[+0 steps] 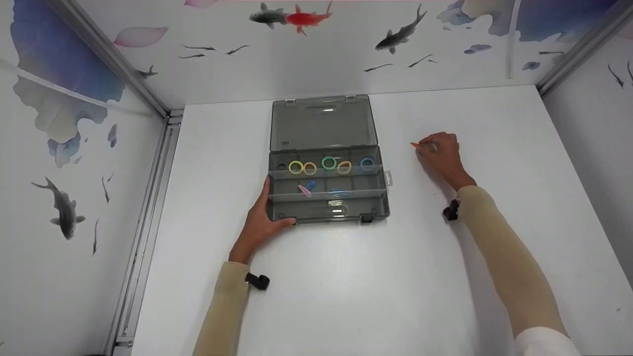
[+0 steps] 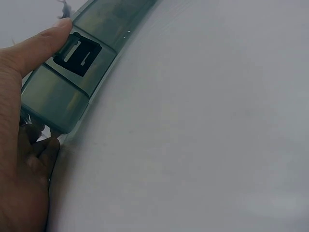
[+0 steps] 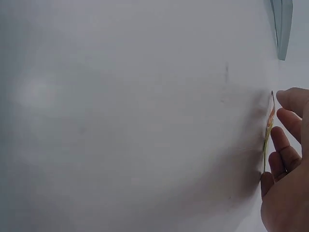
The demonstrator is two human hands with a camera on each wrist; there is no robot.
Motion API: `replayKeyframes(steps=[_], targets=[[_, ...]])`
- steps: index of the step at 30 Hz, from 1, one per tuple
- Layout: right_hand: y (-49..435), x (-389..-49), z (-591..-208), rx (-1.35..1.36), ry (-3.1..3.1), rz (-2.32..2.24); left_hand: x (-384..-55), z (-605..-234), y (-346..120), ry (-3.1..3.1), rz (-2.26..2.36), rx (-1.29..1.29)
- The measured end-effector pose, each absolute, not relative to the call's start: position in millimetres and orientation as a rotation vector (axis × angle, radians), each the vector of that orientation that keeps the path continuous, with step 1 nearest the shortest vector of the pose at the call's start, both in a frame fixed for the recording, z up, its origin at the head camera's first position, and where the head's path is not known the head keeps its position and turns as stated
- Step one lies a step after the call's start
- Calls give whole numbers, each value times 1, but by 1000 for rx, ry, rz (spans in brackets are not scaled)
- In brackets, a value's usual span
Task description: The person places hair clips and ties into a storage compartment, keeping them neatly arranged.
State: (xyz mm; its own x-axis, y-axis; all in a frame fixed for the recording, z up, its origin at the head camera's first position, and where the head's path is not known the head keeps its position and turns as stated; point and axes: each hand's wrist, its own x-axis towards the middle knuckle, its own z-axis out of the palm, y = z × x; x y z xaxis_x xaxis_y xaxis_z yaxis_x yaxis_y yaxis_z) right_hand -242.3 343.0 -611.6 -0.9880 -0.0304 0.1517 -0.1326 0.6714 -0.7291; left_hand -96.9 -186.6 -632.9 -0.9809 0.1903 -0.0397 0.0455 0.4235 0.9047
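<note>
A translucent grey compartment box [image 1: 326, 217] lies on the white table with its lid [image 1: 324, 123] folded back. My left hand [image 1: 259, 225] grips its near left corner, thumb along the front wall by a dark latch [image 2: 77, 54], fingers on the left side. Right of the box, my right hand [image 1: 442, 153] pinches a small orange hair clip [image 1: 414, 145] at the table. In the right wrist view that slim clip [image 3: 269, 125], orange and yellowish, stands edge-on at the fingertips. Coloured hair ties [image 1: 329, 162] sit in the back row; pink and blue clips [image 1: 305, 190] lie in the middle row.
More blue pieces [image 1: 339, 193] lie in the middle row, right of the pink clip. A hang tab [image 1: 388, 178] sticks out from the box's right side. White panels printed with fish [image 1: 398, 35] stand behind and beside the table [image 1: 316, 296].
</note>
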Motion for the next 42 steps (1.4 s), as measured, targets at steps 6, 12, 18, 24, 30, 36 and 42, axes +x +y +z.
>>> replayKeyframes(steps=[6, 12, 18, 24, 30, 36, 42], targets=[[344, -242, -614, 84, -2766, 1215, -97, -633, -186, 2538, 1609, 218], [343, -239, -613, -9, -2796, 1243, -97, -629, -183, 2542, 1603, 224], [343, -238, -613, -53, -2799, 1234, -98, -629, -182, 2538, 1598, 217], [342, -237, -617, -68, -2780, 1217, -99, -630, -183, 2546, 1598, 241], [338, -233, -619, 7, -2783, 1183, -98, -631, -183, 2540, 1603, 241], [331, -225, -614, 188, -2740, 1164, -98, -631, -184, 2548, 1606, 252], [322, -220, -611, 354, -2652, 1155, -98, -631, -184, 2537, 1608, 213]])
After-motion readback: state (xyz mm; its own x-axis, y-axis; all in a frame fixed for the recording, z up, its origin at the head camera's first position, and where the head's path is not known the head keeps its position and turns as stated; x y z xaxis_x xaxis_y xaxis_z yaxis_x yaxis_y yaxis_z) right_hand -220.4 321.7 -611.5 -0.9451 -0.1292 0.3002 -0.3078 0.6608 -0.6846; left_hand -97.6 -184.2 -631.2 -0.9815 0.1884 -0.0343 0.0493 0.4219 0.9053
